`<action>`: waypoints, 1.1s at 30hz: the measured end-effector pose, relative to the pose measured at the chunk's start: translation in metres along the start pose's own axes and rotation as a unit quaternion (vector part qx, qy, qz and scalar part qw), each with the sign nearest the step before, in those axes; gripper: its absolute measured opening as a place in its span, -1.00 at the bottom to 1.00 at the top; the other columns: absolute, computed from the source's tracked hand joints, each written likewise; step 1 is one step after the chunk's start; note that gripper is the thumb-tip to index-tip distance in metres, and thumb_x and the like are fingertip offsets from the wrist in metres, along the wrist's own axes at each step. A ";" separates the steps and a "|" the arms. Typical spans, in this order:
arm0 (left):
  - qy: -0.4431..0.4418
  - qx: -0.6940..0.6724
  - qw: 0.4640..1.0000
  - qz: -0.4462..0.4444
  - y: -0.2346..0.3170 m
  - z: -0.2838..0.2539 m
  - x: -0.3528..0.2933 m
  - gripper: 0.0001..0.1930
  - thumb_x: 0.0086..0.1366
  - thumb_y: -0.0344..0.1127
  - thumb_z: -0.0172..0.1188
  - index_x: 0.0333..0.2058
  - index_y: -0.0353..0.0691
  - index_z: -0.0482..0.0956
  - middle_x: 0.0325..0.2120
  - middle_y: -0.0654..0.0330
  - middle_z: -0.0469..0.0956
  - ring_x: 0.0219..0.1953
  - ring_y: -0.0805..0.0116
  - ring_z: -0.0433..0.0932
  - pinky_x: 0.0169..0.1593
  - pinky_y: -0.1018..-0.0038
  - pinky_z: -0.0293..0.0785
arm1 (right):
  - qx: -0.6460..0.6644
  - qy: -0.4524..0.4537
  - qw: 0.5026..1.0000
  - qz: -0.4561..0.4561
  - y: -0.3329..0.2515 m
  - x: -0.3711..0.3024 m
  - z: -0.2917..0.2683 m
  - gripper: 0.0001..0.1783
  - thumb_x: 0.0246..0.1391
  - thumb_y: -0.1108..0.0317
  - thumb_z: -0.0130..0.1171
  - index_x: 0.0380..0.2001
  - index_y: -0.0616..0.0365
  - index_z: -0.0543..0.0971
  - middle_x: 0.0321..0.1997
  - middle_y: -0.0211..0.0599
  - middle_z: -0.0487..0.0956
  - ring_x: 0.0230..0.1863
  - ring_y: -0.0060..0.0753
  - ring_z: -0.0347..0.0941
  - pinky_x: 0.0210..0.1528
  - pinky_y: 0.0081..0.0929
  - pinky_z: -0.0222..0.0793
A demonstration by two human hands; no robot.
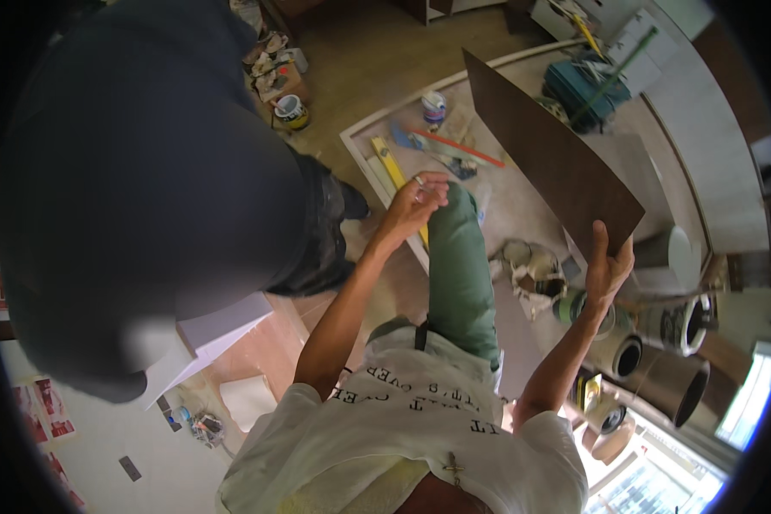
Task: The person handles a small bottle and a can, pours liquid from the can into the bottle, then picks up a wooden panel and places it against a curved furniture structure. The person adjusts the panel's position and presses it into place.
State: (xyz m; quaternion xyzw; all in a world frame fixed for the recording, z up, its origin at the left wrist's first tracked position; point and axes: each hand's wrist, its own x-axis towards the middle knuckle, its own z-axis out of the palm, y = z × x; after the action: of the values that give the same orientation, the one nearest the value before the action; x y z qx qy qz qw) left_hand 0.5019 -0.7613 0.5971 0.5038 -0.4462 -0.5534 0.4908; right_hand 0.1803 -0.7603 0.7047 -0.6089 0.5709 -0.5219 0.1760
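Note:
My right hand (606,270) grips the near lower corner of a long dark brown panel (552,146), its thumb laid over the face. The panel is tilted and reaches away up and to the left, above a low bench. Over my bent knee in green trousers (461,265) is my left hand (420,199), its fingers curled in. Something small and pale glints at those fingers; I cannot make out whether it is a ring or a held thing. A yellow spirit level (388,163) lies just left of this hand.
On the pale-rimmed bench (522,64) lie a red strip (458,147), a small can (434,106) and a teal toolbox (578,90). A person in dark clothes (146,171) stands close at left. A paint bucket (291,111) stands beyond; several rolls (685,385) and containers are at right.

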 end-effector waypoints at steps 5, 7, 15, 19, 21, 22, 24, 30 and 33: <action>-0.005 0.014 0.998 -0.067 0.005 -0.005 0.155 -0.66 0.40 -0.35 0.14 0.09 -0.32 0.49 -0.07 0.10 0.59 -0.14 0.38 0.61 0.02 0.45 0.51 | 0.060 -0.072 0.996 -0.008 0.038 0.147 0.112 -0.70 0.27 0.31 0.25 -0.03 0.29 0.59 -0.20 -0.31 0.67 -0.15 -0.55 0.51 -0.04 -0.51 0.40; 0.023 0.024 0.996 -0.088 0.017 -0.012 0.209 -0.67 0.41 -0.33 0.13 0.10 -0.32 0.49 -0.07 0.09 0.59 -0.13 0.37 0.60 0.04 0.44 0.51 | 0.068 -0.116 0.991 0.005 0.046 0.208 0.158 -0.72 0.27 0.33 0.24 -0.05 0.29 0.59 -0.21 -0.30 0.68 -0.15 -0.56 0.51 -0.04 -0.49 0.41; 0.109 0.016 0.985 -0.131 0.165 -0.032 0.325 -0.66 0.42 -0.30 0.15 0.09 -0.34 0.50 -0.11 0.15 0.61 -0.11 0.41 0.57 0.02 0.47 0.50 | -0.080 -0.308 0.937 -0.143 -0.040 0.416 0.239 -0.76 0.19 0.50 0.20 -0.07 0.26 0.61 -0.17 0.02 0.63 -0.17 0.05 0.58 -0.12 -0.19 0.46; 0.129 0.051 0.985 -0.107 0.216 -0.055 0.322 -0.66 0.39 -0.27 0.17 0.07 -0.28 0.51 -0.13 0.15 0.61 -0.11 0.38 0.58 -0.01 0.44 0.50 | -0.077 -0.307 0.936 -0.156 -0.089 0.466 0.249 -0.75 0.15 0.53 0.18 -0.08 0.26 0.60 -0.17 0.08 0.62 -0.18 0.15 0.55 -0.13 -0.13 0.44; 0.129 0.067 0.988 -0.060 0.229 -0.064 0.327 -0.66 0.37 -0.26 0.15 0.06 -0.25 0.50 -0.15 0.11 0.62 -0.14 0.36 0.58 -0.10 0.41 0.52 | -0.072 -0.301 0.938 -0.156 -0.104 0.480 0.252 -0.75 0.16 0.51 0.16 -0.08 0.25 0.59 -0.20 0.10 0.60 -0.19 0.21 0.52 -0.15 -0.09 0.42; 0.147 0.041 0.987 -0.041 0.231 -0.066 0.334 -0.66 0.37 -0.26 0.15 0.06 -0.27 0.50 -0.14 0.08 0.63 -0.08 0.32 0.58 -0.06 0.35 0.53 | -0.069 -0.300 0.937 -0.165 -0.114 0.485 0.254 -0.77 0.16 0.50 0.16 -0.09 0.25 0.59 -0.21 0.10 0.60 -0.19 0.21 0.52 -0.16 -0.09 0.41; 0.136 0.054 0.989 -0.013 0.261 -0.078 0.358 -0.66 0.36 -0.27 0.15 0.04 -0.28 0.50 -0.14 0.07 0.63 -0.05 0.30 0.58 -0.05 0.34 0.53 | -0.073 -0.311 0.935 -0.152 -0.127 0.497 0.259 -0.79 0.18 0.48 0.16 -0.11 0.25 0.59 -0.23 0.11 0.59 -0.20 0.22 0.51 -0.17 -0.08 0.40; 0.139 0.028 0.990 -0.004 0.328 -0.132 0.431 -0.62 0.35 -0.21 0.19 0.04 -0.32 0.49 -0.14 0.03 0.64 -0.12 0.35 0.62 -0.08 0.39 0.55 | -0.113 -0.342 0.913 -0.192 -0.167 0.532 0.306 -0.80 0.20 0.42 0.17 -0.16 0.30 0.56 -0.29 0.15 0.57 -0.24 0.26 0.50 -0.21 -0.07 0.39; 0.174 0.021 0.984 -0.029 0.374 -0.172 0.469 -0.63 0.34 -0.23 0.20 0.03 -0.31 0.51 -0.20 0.06 0.65 -0.25 0.38 0.62 -0.15 0.40 0.56 | -0.099 -0.378 0.903 -0.177 -0.203 0.560 0.353 -0.80 0.23 0.39 0.17 -0.17 0.32 0.55 -0.34 0.16 0.58 -0.31 0.24 0.51 -0.25 -0.12 0.41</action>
State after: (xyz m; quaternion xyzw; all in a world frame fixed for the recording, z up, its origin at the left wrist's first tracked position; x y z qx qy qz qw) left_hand 0.7034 -1.2717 0.8940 0.6153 -0.3507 -0.4620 0.5339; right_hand 0.4695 -1.3294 0.9735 -0.8656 0.3930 -0.2159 0.2229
